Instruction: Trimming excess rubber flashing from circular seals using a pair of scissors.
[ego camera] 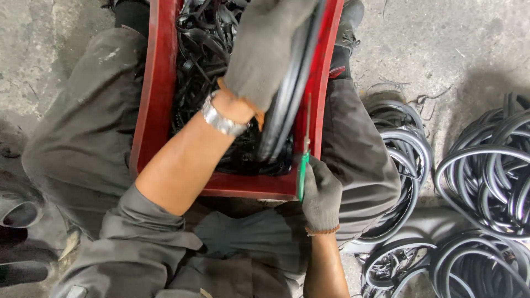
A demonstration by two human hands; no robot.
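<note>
Black rubber ring (287, 105), a long thin loop, sits inside the red plastic crate (157, 94) that's wedged between the person's knees, running along the crate's right wall. Going left to right: bare grey concrete floor (33, 44) on the far left with plenty of open room, then the grey trouser leg (83, 138) pressed right up against the crate's left edge. The crate is packed with a tangle of black rubber scraps (201, 38), so not much space in there. The gloved left hand (265, 49) is clamped around the ring near the top. The gloved right hand (322, 196) is at the crate's near-right corner, gripping a green-handled thin tool (302, 171) whose blade stands just beside the ring. Further right, piles of black rubber hoops (486, 171) crowd the floor.
</note>
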